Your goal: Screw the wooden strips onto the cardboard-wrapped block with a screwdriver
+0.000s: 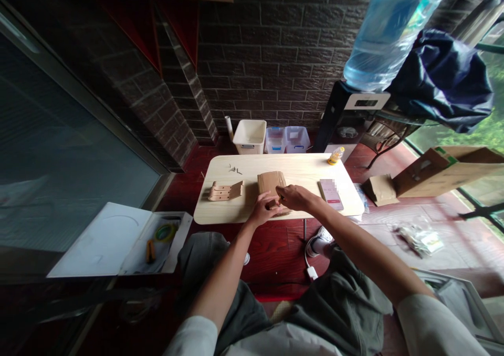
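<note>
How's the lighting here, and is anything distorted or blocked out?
Head view: daylight from the right window leaves a soft shadow left of the brown panel; head view: the water bottle looks tilted and stretched; head view: pixelation hides part of the phone screen.

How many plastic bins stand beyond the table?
3: cream bin on the left, translucent box in the middle, second translucent box on the right; the table may hide more.

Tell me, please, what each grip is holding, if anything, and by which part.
The left grip seems to hold a small brown piece by its edges. The right grip is curled beside it; whatever it may hold is too hidden to tell.
</note>
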`<state>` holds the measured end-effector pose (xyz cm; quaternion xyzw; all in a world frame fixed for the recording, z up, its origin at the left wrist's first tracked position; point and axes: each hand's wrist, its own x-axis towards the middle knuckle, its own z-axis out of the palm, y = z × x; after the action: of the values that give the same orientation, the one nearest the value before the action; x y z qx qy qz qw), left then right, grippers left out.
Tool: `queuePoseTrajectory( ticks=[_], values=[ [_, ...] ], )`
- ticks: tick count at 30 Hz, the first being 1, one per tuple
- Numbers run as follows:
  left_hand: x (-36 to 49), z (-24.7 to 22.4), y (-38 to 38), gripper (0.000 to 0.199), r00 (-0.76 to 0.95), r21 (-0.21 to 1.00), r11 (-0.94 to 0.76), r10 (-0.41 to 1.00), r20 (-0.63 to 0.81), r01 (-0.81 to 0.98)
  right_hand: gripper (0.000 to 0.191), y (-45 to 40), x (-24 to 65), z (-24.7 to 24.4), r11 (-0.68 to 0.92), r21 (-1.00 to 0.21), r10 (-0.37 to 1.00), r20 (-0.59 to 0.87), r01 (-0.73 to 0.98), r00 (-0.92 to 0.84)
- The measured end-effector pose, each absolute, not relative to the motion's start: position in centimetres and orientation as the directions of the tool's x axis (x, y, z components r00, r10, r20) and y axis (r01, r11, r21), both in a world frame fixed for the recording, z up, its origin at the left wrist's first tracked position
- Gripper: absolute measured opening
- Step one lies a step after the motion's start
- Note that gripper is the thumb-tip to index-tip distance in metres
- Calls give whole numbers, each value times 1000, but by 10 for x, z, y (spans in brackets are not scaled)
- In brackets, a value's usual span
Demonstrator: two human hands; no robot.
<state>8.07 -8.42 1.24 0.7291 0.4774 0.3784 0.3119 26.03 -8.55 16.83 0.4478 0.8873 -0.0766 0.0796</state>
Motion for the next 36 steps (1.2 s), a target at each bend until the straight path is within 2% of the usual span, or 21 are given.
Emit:
queuePoseTrajectory(
  ticks=[9, 16, 22, 26, 32, 36],
  values=[
    [80, 15, -87, 47, 246, 819, -316, 944, 220, 479, 35, -86, 264, 164, 565, -76, 799, -198, 821, -568],
    [81, 18, -87, 32, 250, 824, -304, 946, 204, 478, 30, -84, 268, 169, 595, -78, 774, -212, 800, -597],
    [80, 23, -88, 39, 260, 827, -317, 941, 215, 464, 27, -87, 263, 168, 578, -43, 789, -226, 815, -571],
    [80, 24, -89, 33, 272, 828, -320, 939, 212, 460, 30, -88, 263, 165, 545, -30, 812, -228, 838, -537],
    [81, 23, -89, 40, 260, 820, -312, 943, 206, 480, 30, -92, 266, 166, 549, -70, 810, -201, 833, -551],
    [81, 23, -88, 35, 264, 814, -318, 941, 210, 485, 28, -95, 266, 170, 572, -94, 792, -194, 815, -579]
  ],
)
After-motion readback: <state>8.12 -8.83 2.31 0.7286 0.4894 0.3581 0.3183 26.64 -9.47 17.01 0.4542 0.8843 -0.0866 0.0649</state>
